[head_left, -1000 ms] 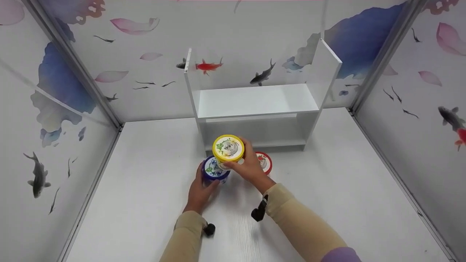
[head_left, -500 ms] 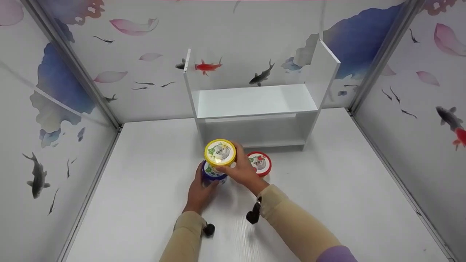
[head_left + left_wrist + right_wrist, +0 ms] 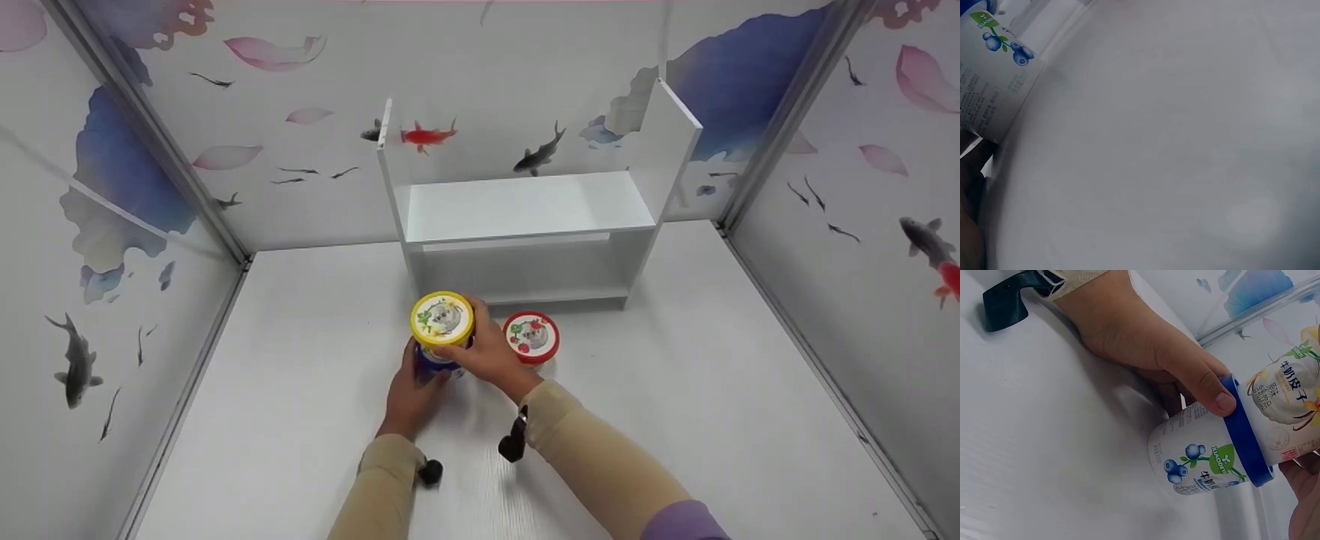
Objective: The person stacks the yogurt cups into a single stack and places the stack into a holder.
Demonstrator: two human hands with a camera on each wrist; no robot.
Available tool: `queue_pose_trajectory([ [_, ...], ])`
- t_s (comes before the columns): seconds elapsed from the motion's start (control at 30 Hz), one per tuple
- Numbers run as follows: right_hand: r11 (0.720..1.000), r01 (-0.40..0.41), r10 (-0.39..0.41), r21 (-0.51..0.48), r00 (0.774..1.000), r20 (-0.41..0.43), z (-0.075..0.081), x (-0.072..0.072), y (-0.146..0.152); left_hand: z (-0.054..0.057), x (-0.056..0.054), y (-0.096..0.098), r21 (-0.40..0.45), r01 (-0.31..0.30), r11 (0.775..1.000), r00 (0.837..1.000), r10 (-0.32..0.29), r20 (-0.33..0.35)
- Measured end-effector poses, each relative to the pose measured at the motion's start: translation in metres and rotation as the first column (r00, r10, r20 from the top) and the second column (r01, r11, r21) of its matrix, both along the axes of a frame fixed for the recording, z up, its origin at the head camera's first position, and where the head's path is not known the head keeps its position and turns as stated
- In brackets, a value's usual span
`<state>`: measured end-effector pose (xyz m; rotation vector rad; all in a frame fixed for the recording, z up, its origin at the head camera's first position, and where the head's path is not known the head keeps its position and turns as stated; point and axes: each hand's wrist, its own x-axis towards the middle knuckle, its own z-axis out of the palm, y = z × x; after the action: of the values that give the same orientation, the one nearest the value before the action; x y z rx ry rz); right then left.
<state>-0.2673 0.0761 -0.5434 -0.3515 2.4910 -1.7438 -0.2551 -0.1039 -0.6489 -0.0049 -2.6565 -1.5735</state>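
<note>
Your right hand (image 3: 491, 351) has carried the yellow-lidded tub (image 3: 442, 318) leftward, over the blue-lidded tub (image 3: 1202, 453) on the desk (image 3: 300, 367); its base now meets the blue lid (image 3: 1246, 430). You can read 牛奶皮子 on both, 原味 above, XIAODEYI on the lower green leaf (image 3: 1222, 459). Your right fingers grip the upper tub; your left hand (image 3: 412, 397) curls round the lower, thumb against its lid. The red-lidded tub (image 3: 532, 337) stands near, rightward.
</note>
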Motion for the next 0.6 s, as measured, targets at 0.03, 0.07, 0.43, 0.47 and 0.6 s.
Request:
queue_pose_trajectory([
  [0.03, 1.0, 0.002, -0.002, 0.003, 1.0, 0.002, 0.0001, -0.0002, -0.0005, 0.0002, -0.0001, -0.0003, 0.0, 0.0, 1.0, 1.0, 0.0, -0.003],
  [0.07, 1.0, 0.002, -0.002, 0.005, 1.0, -0.003, -0.0001, -0.0006, -0.0009, 0.0001, -0.0007, -0.0006, -0.002, 0.0, 1.0, 1.0, 0.0, -0.005],
  [0.43, 1.0, 0.006, -0.006, 0.003, 1.0, -0.015, -0.005, -0.0024, -0.0004, -0.002, -0.0026, -0.0002, -0.011, -0.005, 1.0, 1.0, 0.005, -0.016],
  [0.47, 1.0, 0.004, -0.004, -0.004, 1.0, -0.009, -0.0053, -0.0023, -0.0005, -0.0019, -0.0026, -0.0003, -0.008, -0.005, 1.0, 1.0, 0.005, -0.016],
  [0.6, 1.0, 0.003, -0.003, -0.022, 1.0, 0.004, -0.0064, -0.0015, -0.0014, -0.0017, -0.0018, -0.001, 0.001, 0.0, 1.0, 1.0, 0.0, -0.025],
])
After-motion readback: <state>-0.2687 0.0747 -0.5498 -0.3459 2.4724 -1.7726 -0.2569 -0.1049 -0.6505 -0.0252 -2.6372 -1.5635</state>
